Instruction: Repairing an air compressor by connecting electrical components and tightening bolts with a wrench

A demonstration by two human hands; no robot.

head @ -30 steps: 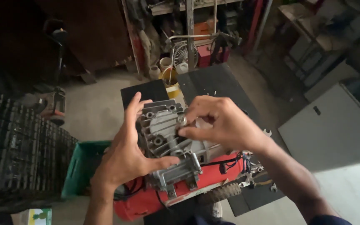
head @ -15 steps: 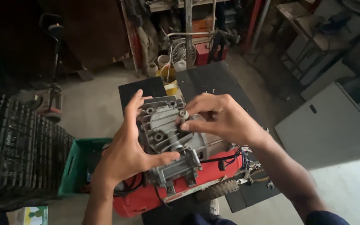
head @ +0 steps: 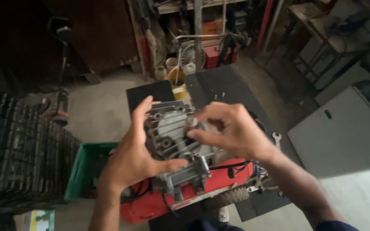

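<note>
While I look down over the desk [head: 219, 87], I grip a grey cast-metal engine block [head: 172, 137] with my left hand [head: 133, 160], palm wrapped around its left side, fingers reaching up along the far edge and thumb pressed across its near part. Its long axis runs from the near end, by my body, up toward the far end, leaning a little to the right, and its flat face with bolt holes at the corners is turned up toward me. The casting is dull silver, ribbed with cooling fins, with a blocky lug at its near end. My right hand [head: 230, 130] is closed in a pinch on a small round metal fitting [head: 190, 122] at the block's upper right. The block sits above a red machine housing [head: 185, 194]; a green crate [head: 86, 169] lies to the left, and a spanner [head: 276, 140] lies on the right.
</note>
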